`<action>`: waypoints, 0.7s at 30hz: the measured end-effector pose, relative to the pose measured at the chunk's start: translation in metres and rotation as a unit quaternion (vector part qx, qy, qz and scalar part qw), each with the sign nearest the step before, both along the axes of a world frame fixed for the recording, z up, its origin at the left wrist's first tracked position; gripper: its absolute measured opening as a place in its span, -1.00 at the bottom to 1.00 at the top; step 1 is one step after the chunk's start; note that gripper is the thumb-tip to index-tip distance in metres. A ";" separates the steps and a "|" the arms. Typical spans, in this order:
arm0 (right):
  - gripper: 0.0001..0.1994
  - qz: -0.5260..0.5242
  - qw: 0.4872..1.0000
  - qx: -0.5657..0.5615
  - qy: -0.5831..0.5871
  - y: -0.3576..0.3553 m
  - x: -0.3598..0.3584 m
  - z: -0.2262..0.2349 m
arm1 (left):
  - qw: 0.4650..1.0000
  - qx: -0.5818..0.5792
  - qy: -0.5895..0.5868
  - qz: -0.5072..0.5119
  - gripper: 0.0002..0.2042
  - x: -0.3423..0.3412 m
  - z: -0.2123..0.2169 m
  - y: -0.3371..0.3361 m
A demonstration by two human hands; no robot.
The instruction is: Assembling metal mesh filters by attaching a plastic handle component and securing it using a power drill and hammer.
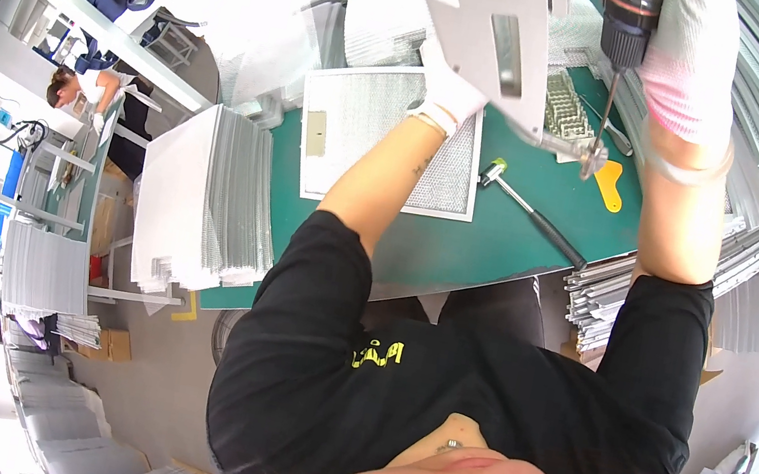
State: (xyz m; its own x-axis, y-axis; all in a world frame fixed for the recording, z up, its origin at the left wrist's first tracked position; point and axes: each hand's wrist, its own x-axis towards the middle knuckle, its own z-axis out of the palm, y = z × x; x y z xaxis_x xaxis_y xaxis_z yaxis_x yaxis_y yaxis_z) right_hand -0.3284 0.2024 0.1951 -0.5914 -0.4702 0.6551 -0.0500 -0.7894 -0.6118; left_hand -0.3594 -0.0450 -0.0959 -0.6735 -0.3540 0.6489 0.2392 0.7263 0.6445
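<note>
A flat grey sheet-metal frame piece with a narrow slot (481, 37) is held up above the far part of the green tabletop (500, 243). The left hand (452, 87), in a white glove, is closed around its lower edge. At the frame's lower right corner, a power drill with a dark chuck and thin bit (624, 31) points straight down, and the bit's tip meets a small metal fitting there. The right hand (691, 53), in a white glove with a pink cuff, is wrapped round the drill's body.

Beneath the frame, a rectangular silver mesh filter panel (387, 137) lies flat on the tabletop. A small mallet with a black handle (531, 211) lies just right of it, and a yellow plastic tab (609, 184) lies further right. A stack of white-edged mesh panels (204, 196) sits at the tabletop's left edge, and long aluminium strips (609, 288) are bundled at the right edge. Well off to the left, another person (86, 89) bends over a bench.
</note>
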 end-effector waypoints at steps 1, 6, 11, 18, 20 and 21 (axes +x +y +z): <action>-0.65 -0.048 0.997 0.005 0.052 0.006 -0.002 0.004 | 0.980 0.165 0.011 -0.108 -0.44 -0.006 0.000 0.004; -0.63 -0.109 0.980 0.047 0.159 0.000 -0.027 0.010 | 0.900 -0.359 -0.172 0.176 -0.50 0.019 0.005 0.026; -0.69 -0.057 0.992 0.011 0.110 -0.014 -0.023 0.025 | 0.924 -0.272 -0.193 0.184 -0.60 0.019 0.005 0.006; -0.72 0.025 0.972 -0.223 -0.063 -0.021 -0.016 0.032 | 0.939 -0.304 0.086 0.139 -0.71 0.116 0.055 0.046; -0.75 0.029 0.975 -0.218 -0.026 -0.019 -0.028 0.023 | 0.934 -0.290 0.101 0.183 -0.66 0.165 0.101 0.093; -0.75 0.207 0.963 -0.160 0.061 -0.017 -0.027 0.025 | 0.935 -0.302 0.071 0.172 -0.70 0.182 0.098 0.094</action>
State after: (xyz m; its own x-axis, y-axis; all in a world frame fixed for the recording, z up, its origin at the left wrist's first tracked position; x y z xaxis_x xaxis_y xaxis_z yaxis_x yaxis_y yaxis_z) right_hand -0.3555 0.1856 0.2205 -0.3059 -0.4114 0.8586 0.2541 -0.9044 -0.3428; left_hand -0.1775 0.0493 0.0023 -0.4792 -0.0738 0.8746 -0.0228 0.9972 0.0717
